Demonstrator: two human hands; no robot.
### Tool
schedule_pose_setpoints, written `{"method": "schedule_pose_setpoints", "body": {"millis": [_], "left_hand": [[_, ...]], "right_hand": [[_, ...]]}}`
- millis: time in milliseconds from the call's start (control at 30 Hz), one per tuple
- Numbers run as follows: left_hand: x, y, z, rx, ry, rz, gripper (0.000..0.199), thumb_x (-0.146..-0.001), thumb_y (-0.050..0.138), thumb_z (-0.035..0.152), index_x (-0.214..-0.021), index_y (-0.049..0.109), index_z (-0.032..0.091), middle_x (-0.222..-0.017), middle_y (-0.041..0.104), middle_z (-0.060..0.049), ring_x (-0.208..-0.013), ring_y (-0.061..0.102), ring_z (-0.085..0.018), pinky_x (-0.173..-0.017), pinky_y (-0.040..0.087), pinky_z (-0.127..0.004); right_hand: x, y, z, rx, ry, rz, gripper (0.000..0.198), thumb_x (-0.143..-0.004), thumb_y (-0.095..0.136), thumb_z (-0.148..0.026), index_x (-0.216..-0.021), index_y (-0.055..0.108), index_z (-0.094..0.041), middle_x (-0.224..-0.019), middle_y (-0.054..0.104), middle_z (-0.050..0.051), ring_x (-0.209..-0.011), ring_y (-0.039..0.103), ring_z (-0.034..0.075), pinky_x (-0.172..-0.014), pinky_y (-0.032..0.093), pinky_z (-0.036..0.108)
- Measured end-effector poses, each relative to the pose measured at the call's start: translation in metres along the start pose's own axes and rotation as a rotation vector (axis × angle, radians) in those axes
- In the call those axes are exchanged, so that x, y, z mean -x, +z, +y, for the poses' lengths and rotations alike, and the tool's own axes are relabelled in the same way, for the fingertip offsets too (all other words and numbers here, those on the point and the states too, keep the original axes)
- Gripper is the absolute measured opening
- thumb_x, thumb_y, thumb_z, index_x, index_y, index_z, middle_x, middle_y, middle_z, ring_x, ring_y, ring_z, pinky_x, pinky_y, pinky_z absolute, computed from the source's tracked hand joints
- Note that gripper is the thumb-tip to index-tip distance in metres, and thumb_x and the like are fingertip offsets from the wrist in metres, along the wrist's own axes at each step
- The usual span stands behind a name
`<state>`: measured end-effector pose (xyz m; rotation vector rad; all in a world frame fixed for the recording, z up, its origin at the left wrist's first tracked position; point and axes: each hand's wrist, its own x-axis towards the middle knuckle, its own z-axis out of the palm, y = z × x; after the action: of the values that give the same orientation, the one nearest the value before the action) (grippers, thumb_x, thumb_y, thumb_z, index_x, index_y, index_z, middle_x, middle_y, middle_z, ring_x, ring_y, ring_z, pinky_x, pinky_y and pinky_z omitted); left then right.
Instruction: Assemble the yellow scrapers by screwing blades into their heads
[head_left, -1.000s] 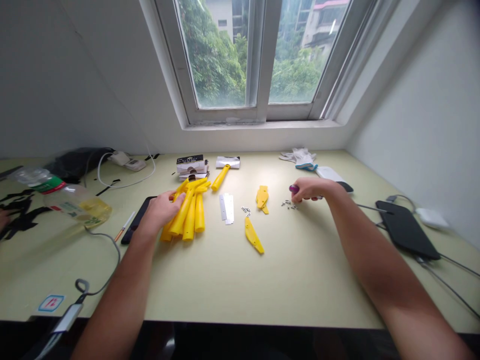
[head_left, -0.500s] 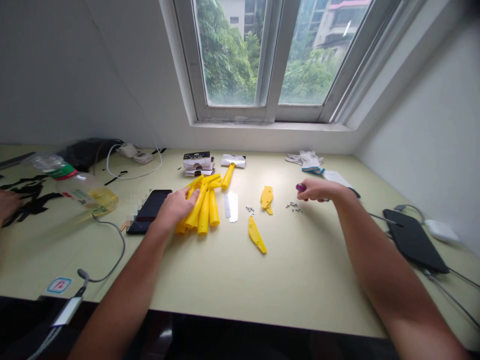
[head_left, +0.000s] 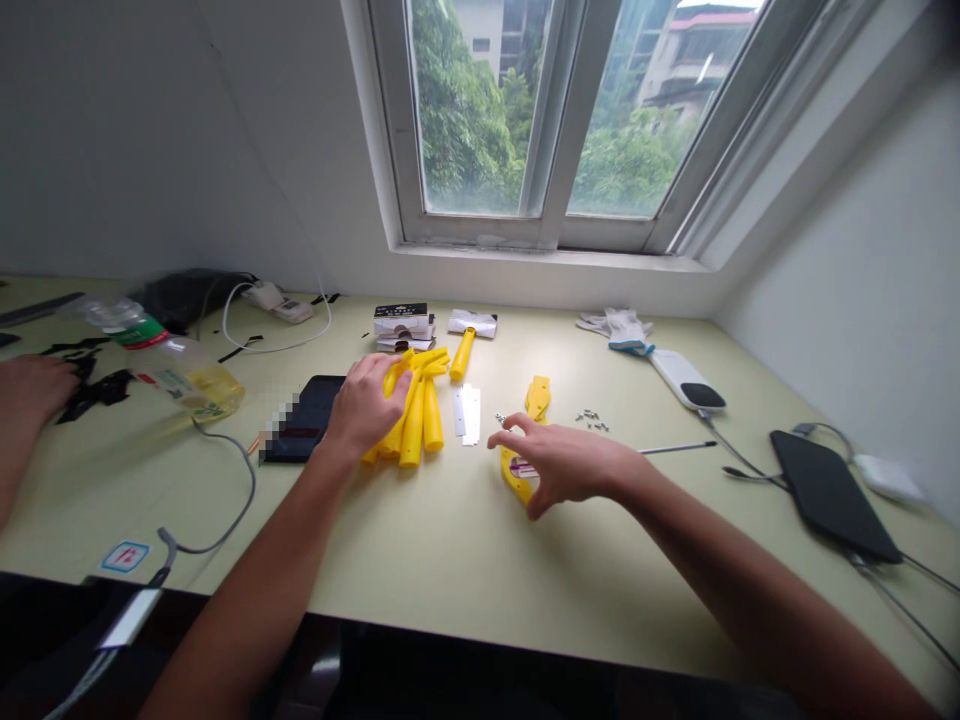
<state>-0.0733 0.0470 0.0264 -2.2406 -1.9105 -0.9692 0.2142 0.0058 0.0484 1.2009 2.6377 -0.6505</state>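
Your R hand [head_left: 566,458] is just right of frame ctr, thumb & fingers spread wide in a curve over a curved yellow piece [head_left: 516,487]; can't tell if they touch it. That pc is flat & bright yellow, its upper part partly hidden by your hand. A screwdriver [head_left: 679,448] runs beneath, purple handle showing btwn your thumb & fingers, thin metal shaft sticking out to the right; can't tell if it's gripped. Your L hand [head_left: 367,405] is left of ctr, fingers draped over a bunch of yellow handles [head_left: 412,430], tubular w/ wider lower ends; can't tell how tight.

Just above your R hand: stacked yellow pcs [head_left: 538,397], w/ small screws [head_left: 592,419] to their right. Tiny metal bits [head_left: 501,418] are mostly blocked by your fingers. Silver plates [head_left: 470,415] lie btwn both hands; above them, a yellow-handled tool [head_left: 463,355] nr some boxes [head_left: 401,322]. Black tablet [head_left: 307,420] by your L wrist, partly pixelated. Far left: bottle [head_left: 187,380], another person's hand [head_left: 37,390]. Right: gloves [head_left: 619,328], black phone [head_left: 834,495].

Table [head_left: 420,570] is pale yellow-green; window [head_left: 571,120] up top, trees outside.
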Motion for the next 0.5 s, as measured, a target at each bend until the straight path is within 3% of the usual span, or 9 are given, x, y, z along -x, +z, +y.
{"method": "schedule_pose_setpoints", "body": {"millis": [267, 400, 500], "left_hand": [[0.005, 0.003, 0.010, 0.082, 0.093, -0.036, 0.036, -0.092, 0.045, 0.039, -0.113, 0.063, 0.016, -0.118, 0.063, -0.009, -0.113, 0.054, -0.023, -0.104, 0.040, -0.036], [0.004, 0.001, 0.009, 0.097, 0.123, -0.036, 0.034, -0.092, 0.046, 0.038, -0.113, 0.063, 0.017, -0.117, 0.063, -0.009, -0.114, 0.054, -0.024, -0.104, 0.041, -0.039], [0.008, 0.002, 0.015, 0.139, 0.205, -0.002, 0.029, -0.092, 0.046, 0.034, -0.110, 0.064, 0.018, -0.112, 0.064, -0.008, -0.110, 0.056, -0.023, -0.100, 0.044, -0.039]], "right_hand": [[-0.003, 0.002, -0.001, 0.035, -0.042, -0.014, 0.079, -0.059, 0.078, -0.041, -0.131, 0.048, -0.026, -0.136, 0.043, 0.012, -0.092, 0.062, 0.027, -0.072, 0.051, 0.035], [0.005, -0.011, 0.006, -0.029, -0.045, 0.047, 0.080, -0.063, 0.077, -0.041, -0.134, 0.045, -0.027, -0.137, 0.045, 0.011, -0.102, 0.060, 0.028, -0.080, 0.050, 0.035], [0.015, -0.029, 0.025, -0.080, 0.030, 0.096, 0.076, -0.063, 0.076, -0.045, -0.130, 0.047, -0.026, -0.130, 0.052, 0.010, -0.105, 0.058, 0.027, -0.082, 0.048, 0.033]]}}
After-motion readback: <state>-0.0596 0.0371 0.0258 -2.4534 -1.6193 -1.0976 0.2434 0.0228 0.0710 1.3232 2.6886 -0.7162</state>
